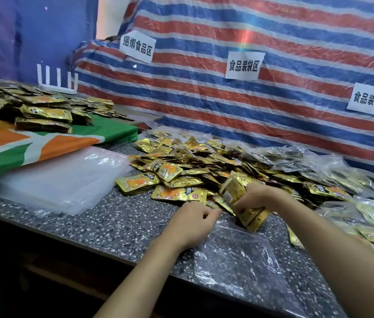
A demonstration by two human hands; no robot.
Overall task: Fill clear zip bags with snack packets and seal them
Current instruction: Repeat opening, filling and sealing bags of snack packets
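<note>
While clasping a stack of snack packets (pixel 234 193) in the right hand (pixel 259 196) grip, holds it at the mouth of the clear zip bag (pixel 234 255) at 6 o'clock. Pinches its edge in the left hand (pixel 193 222) grip. Heaped loose packets (pixel 181 161) at 12, empty bags (pixel 62 180) at 10. Speckled worktop (pixel 124 221), striped tarp (pixel 250 111) behind.

Gold snack packets (pixel 193 161) carry orange print. The counter (pixel 117 223) is grey, speckled white. At twelve o'clock, a tarp (pixel 273 31) striped red, blue and white; at nine o'clock, green, orange and white cloth (pixel 43 146).

striped tarp (pixel 273 53), blue wall (pixel 32 31), speckled counter (pixel 117 216)
</note>
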